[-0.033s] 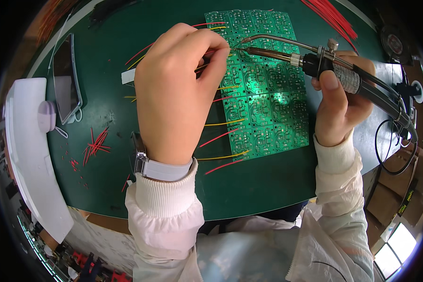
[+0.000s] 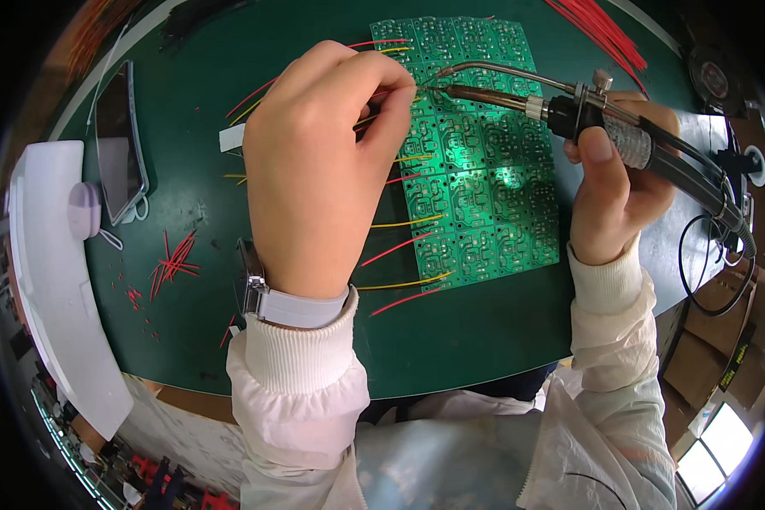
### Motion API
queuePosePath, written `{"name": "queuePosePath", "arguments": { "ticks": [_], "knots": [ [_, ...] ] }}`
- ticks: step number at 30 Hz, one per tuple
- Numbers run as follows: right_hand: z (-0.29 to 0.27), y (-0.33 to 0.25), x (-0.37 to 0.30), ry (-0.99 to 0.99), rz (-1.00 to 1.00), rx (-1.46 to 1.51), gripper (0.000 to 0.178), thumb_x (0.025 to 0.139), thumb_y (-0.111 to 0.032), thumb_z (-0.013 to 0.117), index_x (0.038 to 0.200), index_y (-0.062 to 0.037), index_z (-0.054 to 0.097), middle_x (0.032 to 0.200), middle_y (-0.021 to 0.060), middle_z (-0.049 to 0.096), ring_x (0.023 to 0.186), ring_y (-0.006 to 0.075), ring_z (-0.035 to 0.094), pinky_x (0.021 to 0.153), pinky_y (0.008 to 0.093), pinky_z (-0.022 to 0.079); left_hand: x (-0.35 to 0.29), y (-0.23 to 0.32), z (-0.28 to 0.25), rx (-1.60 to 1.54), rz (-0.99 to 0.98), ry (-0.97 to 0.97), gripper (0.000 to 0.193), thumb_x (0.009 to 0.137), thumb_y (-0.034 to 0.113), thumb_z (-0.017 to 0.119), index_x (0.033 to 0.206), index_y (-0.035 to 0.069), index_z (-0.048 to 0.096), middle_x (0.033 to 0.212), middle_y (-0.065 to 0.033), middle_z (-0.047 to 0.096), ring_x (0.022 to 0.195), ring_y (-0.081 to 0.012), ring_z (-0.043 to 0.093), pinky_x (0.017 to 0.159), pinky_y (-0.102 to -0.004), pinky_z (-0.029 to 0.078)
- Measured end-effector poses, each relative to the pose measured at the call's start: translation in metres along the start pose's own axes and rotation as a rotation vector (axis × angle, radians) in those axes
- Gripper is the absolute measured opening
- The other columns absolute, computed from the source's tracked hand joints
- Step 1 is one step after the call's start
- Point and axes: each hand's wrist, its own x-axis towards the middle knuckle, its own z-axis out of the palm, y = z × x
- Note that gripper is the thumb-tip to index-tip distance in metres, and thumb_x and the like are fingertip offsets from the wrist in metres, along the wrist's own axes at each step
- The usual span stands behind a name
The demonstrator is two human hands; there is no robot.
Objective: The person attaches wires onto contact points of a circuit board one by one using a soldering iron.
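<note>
A green circuit board panel (image 2: 506,200), divided into many small repeated sections, lies on the green table. My left hand (image 2: 319,144) is closed in a pinch over its left edge, on what looks like a thin wire; the fingers mostly hide it. Wrapped in my right hand (image 2: 612,183) is a soldering iron (image 2: 561,115) with a thin metal feed tube (image 2: 506,72) clamped along it. The iron's tip and the tube's end meet at the board, just right of my left fingertips. Red wires (image 2: 397,249) and yellow wires (image 2: 406,223) stick out from the panel's left edge.
Cut red wire pieces (image 2: 174,265) lie left of my left wrist. Farther left are a phone (image 2: 119,140) and a white foam piece (image 2: 55,255). A bundle of red wires (image 2: 599,34) rests at the back right. The iron's black cable (image 2: 727,212) trails off right.
</note>
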Motion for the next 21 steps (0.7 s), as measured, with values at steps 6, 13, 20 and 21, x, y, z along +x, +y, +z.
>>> {"name": "queuePosePath", "arguments": {
  "ticks": [6,13,20,21],
  "knots": [
    [0.0002,0.0018,0.0009,-0.017,-0.024,-0.024,0.030,0.079,-0.006,0.072,0.098,0.0044,0.052,0.087,0.0090,0.058,0.073,0.0119,0.053,0.069,0.0242,0.045,0.0005,-0.0006,-0.0009,0.065,0.035,0.007,0.011,0.075,-0.006,0.070,0.083,-0.001,0.063,0.076,-0.0043,0.061,0.064,-0.0113,0.057,0.060,-0.0215,0.046],
    [0.0005,0.0012,0.0021,-0.004,-0.027,-0.018,0.030,0.079,-0.008,0.072,0.097,0.0040,0.051,0.087,0.0092,0.058,0.072,0.0115,0.052,0.067,0.0239,0.044,0.0007,-0.0004,-0.0003,0.078,0.052,0.020,0.011,0.074,-0.006,0.069,0.082,-0.001,0.063,0.075,-0.0049,0.061,0.064,-0.0117,0.058,0.060,-0.0216,0.046],
    [0.0013,0.0000,0.0005,-0.013,-0.024,-0.021,0.030,0.079,-0.008,0.072,0.097,0.0041,0.051,0.086,0.0089,0.058,0.071,0.0111,0.051,0.067,0.0237,0.043,0.0000,0.0003,0.0008,0.117,0.058,0.028,0.011,0.074,-0.007,0.068,0.082,0.000,0.063,0.075,-0.0048,0.061,0.063,-0.0124,0.057,0.059,-0.0220,0.046],
    [0.0009,0.0000,0.0006,-0.015,-0.025,-0.020,0.030,0.079,-0.008,0.072,0.097,0.0041,0.051,0.086,0.0090,0.058,0.071,0.0112,0.051,0.067,0.0237,0.043,0.0004,0.0007,0.0010,0.132,0.062,0.027,0.012,0.074,-0.007,0.068,0.082,0.000,0.063,0.075,-0.0049,0.061,0.063,-0.0127,0.057,0.059,-0.0221,0.045]
  ]
}}
